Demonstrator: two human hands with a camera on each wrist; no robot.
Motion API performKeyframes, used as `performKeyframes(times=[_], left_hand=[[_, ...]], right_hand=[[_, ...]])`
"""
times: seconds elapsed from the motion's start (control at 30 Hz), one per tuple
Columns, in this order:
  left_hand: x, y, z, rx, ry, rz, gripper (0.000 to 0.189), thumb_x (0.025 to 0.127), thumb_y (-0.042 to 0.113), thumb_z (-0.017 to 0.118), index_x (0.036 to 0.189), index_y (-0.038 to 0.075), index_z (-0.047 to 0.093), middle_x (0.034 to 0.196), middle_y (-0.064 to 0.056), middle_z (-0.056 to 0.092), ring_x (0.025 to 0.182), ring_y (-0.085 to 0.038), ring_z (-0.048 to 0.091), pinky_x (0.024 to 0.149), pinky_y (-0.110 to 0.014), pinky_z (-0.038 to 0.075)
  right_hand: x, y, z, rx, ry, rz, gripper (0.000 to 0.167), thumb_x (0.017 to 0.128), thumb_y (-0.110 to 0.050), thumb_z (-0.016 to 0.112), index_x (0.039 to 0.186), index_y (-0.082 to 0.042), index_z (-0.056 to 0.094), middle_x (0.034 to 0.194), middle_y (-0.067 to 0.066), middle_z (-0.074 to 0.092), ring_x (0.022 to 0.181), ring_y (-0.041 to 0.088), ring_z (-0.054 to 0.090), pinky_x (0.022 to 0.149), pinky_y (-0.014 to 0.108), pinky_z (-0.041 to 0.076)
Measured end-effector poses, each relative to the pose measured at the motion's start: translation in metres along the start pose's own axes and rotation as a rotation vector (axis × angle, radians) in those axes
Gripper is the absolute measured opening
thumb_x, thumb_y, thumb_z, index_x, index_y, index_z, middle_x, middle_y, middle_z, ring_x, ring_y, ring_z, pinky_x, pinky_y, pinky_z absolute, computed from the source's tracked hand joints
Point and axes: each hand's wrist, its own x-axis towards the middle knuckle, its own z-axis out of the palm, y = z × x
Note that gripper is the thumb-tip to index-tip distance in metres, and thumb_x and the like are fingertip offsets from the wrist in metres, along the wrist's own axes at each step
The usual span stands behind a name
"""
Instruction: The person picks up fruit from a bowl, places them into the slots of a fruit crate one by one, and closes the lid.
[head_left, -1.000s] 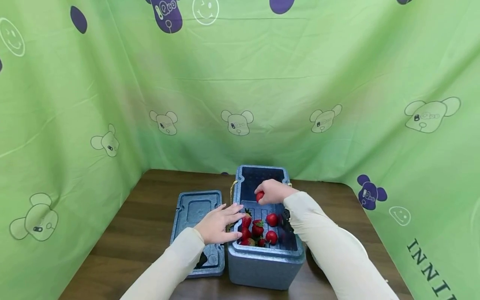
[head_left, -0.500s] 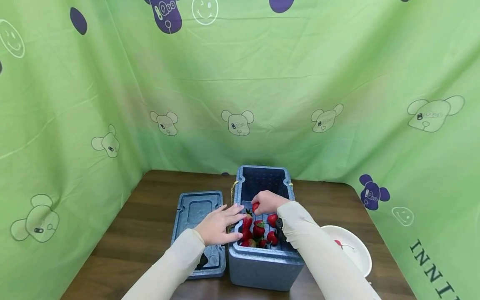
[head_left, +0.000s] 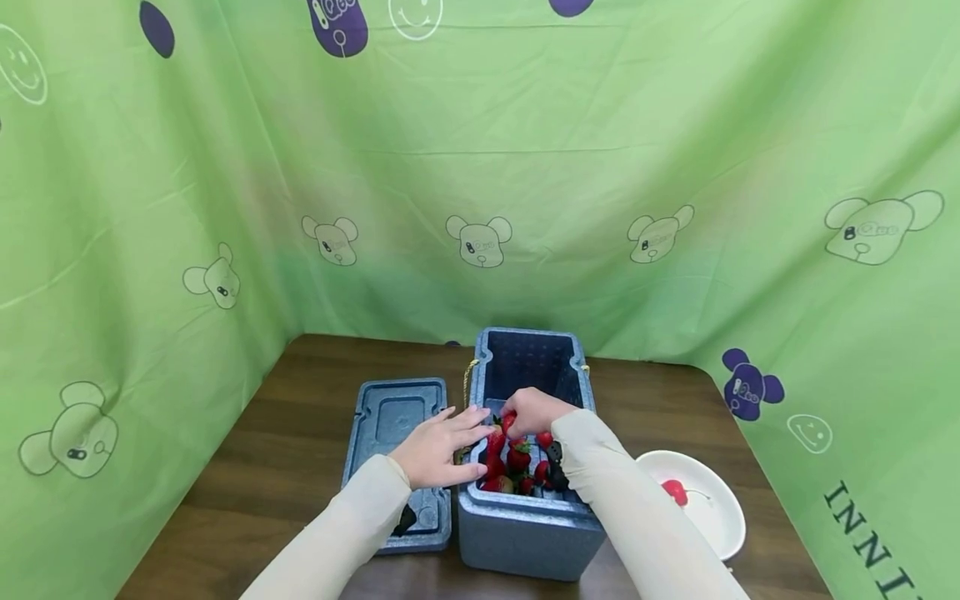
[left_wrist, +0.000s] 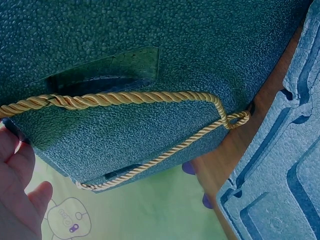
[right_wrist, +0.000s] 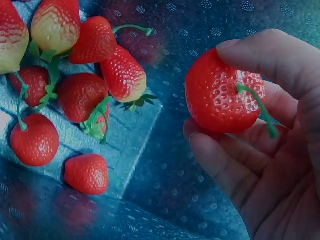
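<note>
Inside the blue foam box (head_left: 525, 546), my right hand (head_left: 536, 412) pinches a red strawberry (right_wrist: 220, 95) with a short green stem between thumb and fingers. The right wrist view shows it apart from the pile, where several strawberries (right_wrist: 82, 96) and a round red fruit with a stem (right_wrist: 35, 140) lie on the ribbed floor. My left hand (head_left: 442, 450) rests on the box's left rim with its fingers spread and fairly straight. In the left wrist view, only part of that hand shows at the left edge, beside the box's wall and its gold rope (left_wrist: 150, 98).
Left of the box lies its blue foam lid (head_left: 401, 417), partly under my left forearm. A white plate (head_left: 723, 508) with a red cherry (head_left: 674, 492) on it stands to the right, partly behind my right sleeve. A green printed curtain (head_left: 480, 100) hangs around the brown table (head_left: 247, 467).
My right hand has moved down and toward the near-left part of the box with the strawberry. The plate and cherry have come out from behind my right sleeve. The left hand has stayed put.
</note>
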Motion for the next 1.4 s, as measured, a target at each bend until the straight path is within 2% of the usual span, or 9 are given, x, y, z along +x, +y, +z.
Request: performKeyframes(times=[0.23,0.47,0.57,0.9,1.13,1.4], left_hand=[[0.001,0.001,0.0,0.001,0.003,0.008,0.056,0.093,0.042,0.053,0.14,0.012,0.051,0.151,-0.006,0.037,0.141,-0.02,0.028,0.113,-0.048,0.02],[0.0,0.001,-0.002,0.008,-0.005,0.002,0.059,0.093,0.045,0.051,0.141,0.011,0.05,0.151,-0.006,0.037,0.141,-0.02,0.029,0.113,-0.048,0.02],[0.0,0.0,-0.004,0.01,-0.005,0.001,0.059,0.093,0.046,0.05,0.141,0.013,0.05,0.151,-0.006,0.037,0.14,-0.019,0.03,0.113,-0.049,0.02],[0.001,0.003,-0.001,0.028,-0.009,0.001,0.058,0.092,0.045,0.051,0.139,0.012,0.052,0.15,-0.005,0.039,0.14,-0.02,0.031,0.113,-0.049,0.022],[0.004,0.006,-0.001,0.03,-0.035,-0.012,0.056,0.092,0.043,0.052,0.139,0.012,0.052,0.15,-0.006,0.039,0.14,-0.021,0.031,0.113,-0.049,0.022],[0.003,0.007,-0.005,0.033,-0.03,-0.015,0.057,0.092,0.044,0.051,0.14,0.013,0.052,0.15,-0.006,0.039,0.14,-0.019,0.03,0.113,-0.049,0.022]], right_hand=[[0.003,0.0,0.003,-0.002,-0.045,-0.01,0.027,0.071,0.001,0.072,0.098,-0.002,0.072,0.078,0.0,0.065,0.066,0.01,0.051,0.062,0.022,0.047],[0.001,-0.003,-0.009,-0.015,-0.031,-0.022,0.037,0.074,-0.005,0.074,0.11,0.003,0.07,0.103,0.013,0.07,0.089,0.019,0.064,0.079,0.032,0.053],[0.0,-0.006,-0.021,-0.051,-0.015,-0.03,0.035,0.075,-0.007,0.074,0.109,0.002,0.07,0.102,0.013,0.07,0.093,0.022,0.065,0.082,0.034,0.052],[-0.013,-0.015,-0.06,-0.138,0.015,-0.017,0.036,0.077,-0.007,0.072,0.112,-0.001,0.07,0.093,0.009,0.068,0.083,0.018,0.061,0.075,0.032,0.052],[-0.025,-0.016,-0.073,-0.176,0.026,-0.018,0.033,0.079,-0.008,0.07,0.111,-0.001,0.07,0.091,0.008,0.067,0.08,0.017,0.06,0.072,0.033,0.052],[-0.035,-0.009,-0.081,-0.174,0.081,-0.051,0.029,0.079,-0.005,0.067,0.108,0.001,0.07,0.086,0.006,0.066,0.073,0.015,0.055,0.07,0.033,0.05]])
